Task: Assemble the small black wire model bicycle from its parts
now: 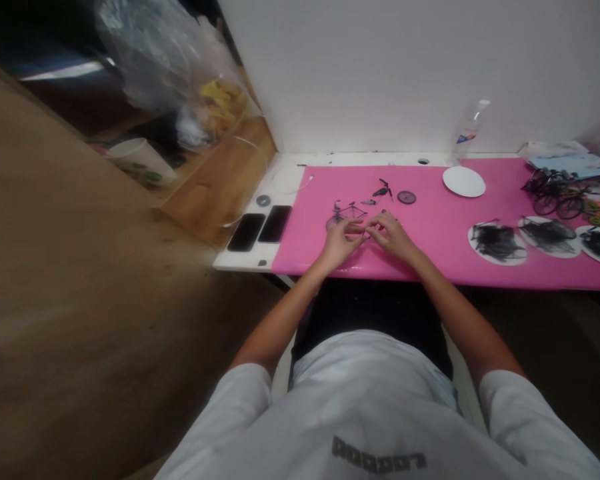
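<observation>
My left hand (344, 241) and my right hand (391, 235) meet over the pink sheet (310, 253), fingertips pinched together. Whatever small part lies between them is too small to make out. Just beyond my left hand lies a miniature bicycle frame (351, 212) with one wheel (333, 221), partly covered by my fingers. A loose spoked wheel (407, 197) rests farther back to the right. Between the frame and that wheel are small dark bicycle parts (381, 191).
Two phones (275, 224) lie at the table's left end. White plates of black parts (498, 259) stand at right, with assembled miniature bicycles (555, 193) behind. An empty-looking white plate (464, 181) and a clear bottle (469, 133) are near the wall.
</observation>
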Tool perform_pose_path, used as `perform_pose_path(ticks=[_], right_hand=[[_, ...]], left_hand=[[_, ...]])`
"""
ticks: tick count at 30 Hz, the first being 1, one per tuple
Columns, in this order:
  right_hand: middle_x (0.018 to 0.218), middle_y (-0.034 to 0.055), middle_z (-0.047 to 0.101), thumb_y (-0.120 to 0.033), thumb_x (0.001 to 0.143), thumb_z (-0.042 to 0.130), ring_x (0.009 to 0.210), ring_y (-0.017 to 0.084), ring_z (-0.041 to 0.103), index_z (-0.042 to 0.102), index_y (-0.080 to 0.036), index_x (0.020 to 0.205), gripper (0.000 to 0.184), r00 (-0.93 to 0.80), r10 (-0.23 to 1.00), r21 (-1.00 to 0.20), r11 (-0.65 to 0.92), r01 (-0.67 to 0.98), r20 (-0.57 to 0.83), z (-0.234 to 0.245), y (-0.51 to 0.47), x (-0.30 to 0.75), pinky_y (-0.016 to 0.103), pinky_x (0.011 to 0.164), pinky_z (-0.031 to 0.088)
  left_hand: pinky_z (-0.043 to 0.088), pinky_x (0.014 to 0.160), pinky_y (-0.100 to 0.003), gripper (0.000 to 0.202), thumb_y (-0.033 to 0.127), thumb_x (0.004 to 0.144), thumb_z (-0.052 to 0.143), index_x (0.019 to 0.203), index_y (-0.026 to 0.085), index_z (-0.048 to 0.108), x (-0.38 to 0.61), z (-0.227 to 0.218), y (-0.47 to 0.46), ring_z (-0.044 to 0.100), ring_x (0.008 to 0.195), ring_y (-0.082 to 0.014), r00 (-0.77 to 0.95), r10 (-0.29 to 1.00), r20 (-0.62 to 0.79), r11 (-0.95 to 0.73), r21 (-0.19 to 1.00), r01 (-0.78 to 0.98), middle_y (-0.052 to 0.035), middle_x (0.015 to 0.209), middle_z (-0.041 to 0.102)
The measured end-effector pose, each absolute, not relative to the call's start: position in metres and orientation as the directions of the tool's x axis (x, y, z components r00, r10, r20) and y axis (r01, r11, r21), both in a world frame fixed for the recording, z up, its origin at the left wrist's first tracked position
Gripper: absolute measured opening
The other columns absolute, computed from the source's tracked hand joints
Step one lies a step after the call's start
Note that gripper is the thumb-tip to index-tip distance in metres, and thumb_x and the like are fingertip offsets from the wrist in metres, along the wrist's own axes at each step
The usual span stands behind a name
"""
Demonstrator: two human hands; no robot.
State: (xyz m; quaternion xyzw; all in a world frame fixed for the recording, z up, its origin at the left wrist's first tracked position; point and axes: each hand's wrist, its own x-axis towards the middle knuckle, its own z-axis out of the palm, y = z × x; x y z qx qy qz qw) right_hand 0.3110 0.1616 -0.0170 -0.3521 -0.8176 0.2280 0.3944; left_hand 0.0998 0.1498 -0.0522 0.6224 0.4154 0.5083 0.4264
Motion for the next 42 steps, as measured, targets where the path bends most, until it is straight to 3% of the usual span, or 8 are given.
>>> perform_pose_path(ticks=[8, 13, 16, 22, 29, 42], right_hand=[[0.106, 0.0096, 0.077, -0.051, 0.112, 0.061, 0.105, 0.029, 0.065, 0.076, -0.026, 0.104, 0.03, -0.458, 0.746, -0.647, 0.657, 0.388, 0.483, -0.019, 0.158, 0.308, 0.048, 0.097, 0.056], [0.121, 0.013, 0.078, -0.045, 0.111, 0.061, 0.113, 0.031, 0.067, 0.077, -0.024, 0.126, 0.03, -0.39, 0.788, -0.623, 0.615, 0.482, 0.476, -0.028, 0.167, 0.316, 0.053, 0.108, 0.055], [0.134, 0.0161, 0.075, -0.041, 0.108, 0.061, 0.127, 0.035, 0.064, 0.073, -0.022, 0.141, 0.039, -0.352, 0.802, -0.536, 0.588, 0.606, 0.482, -0.039, 0.177, 0.326, 0.059, 0.119, 0.05], [0.168, 0.0165, 0.056, -0.042, 0.104, 0.064, 0.16, 0.046, 0.038, 0.077, -0.022, 0.141, 0.044, -0.402, 0.844, -0.307, 0.512, 0.802, 0.355, -0.066, 0.19, 0.341, 0.07, 0.129, 0.037], [0.157, 0.0187, 0.062, -0.048, 0.103, 0.063, 0.157, 0.044, 0.042, 0.076, -0.02, 0.14, 0.048, -0.32, 0.86, -0.369, 0.468, 0.803, 0.397, -0.083, 0.203, 0.344, 0.068, 0.131, 0.038], [0.17, 0.019, 0.052, -0.042, 0.101, 0.062, 0.165, 0.049, 0.031, 0.076, -0.02, 0.14, 0.047, -0.199, 0.88, -0.406, 0.386, 0.828, 0.431, -0.084, 0.197, 0.338, 0.078, 0.13, 0.035]], left_hand=[[0.067, 0.093, -0.04, 0.011, 0.02, 0.093, 0.083, 0.098, 0.011, 0.084, 0.096, -0.062, 0.157, 0.083, 0.091, -0.0243, 0.248, 0.938, 0.241, -0.287, 0.943, 0.17, -0.0139, 0.096, 0.085], [0.068, 0.092, -0.042, 0.02, 0.025, 0.089, 0.086, 0.101, 0.01, 0.081, 0.096, -0.072, 0.162, 0.082, 0.086, -0.0223, 0.231, 0.954, 0.189, -0.206, 0.977, 0.052, -0.0133, 0.096, 0.084], [0.069, 0.087, -0.039, 0.026, 0.028, 0.086, 0.09, 0.1, 0.01, 0.078, 0.096, -0.081, 0.168, 0.081, 0.08, -0.0204, 0.21, 0.968, 0.141, -0.132, 0.99, -0.056, -0.0119, 0.089, 0.081], [0.069, 0.081, -0.035, 0.032, 0.033, 0.082, 0.094, 0.098, 0.012, 0.077, 0.095, -0.091, 0.174, 0.08, 0.076, -0.0186, 0.191, 0.973, 0.132, -0.115, 0.989, -0.096, -0.0095, 0.085, 0.079], [0.069, 0.08, -0.035, 0.03, 0.032, 0.082, 0.094, 0.098, 0.012, 0.078, 0.098, -0.09, 0.173, 0.079, 0.076, -0.0179, 0.188, 0.973, 0.135, -0.126, 0.99, -0.056, -0.0085, 0.084, 0.08], [0.066, 0.08, -0.034, 0.03, 0.033, 0.082, 0.092, 0.098, 0.012, 0.079, 0.098, -0.089, 0.171, 0.079, 0.077, -0.0175, 0.174, 0.975, 0.136, -0.137, 0.991, -0.009, -0.0075, 0.086, 0.081]])
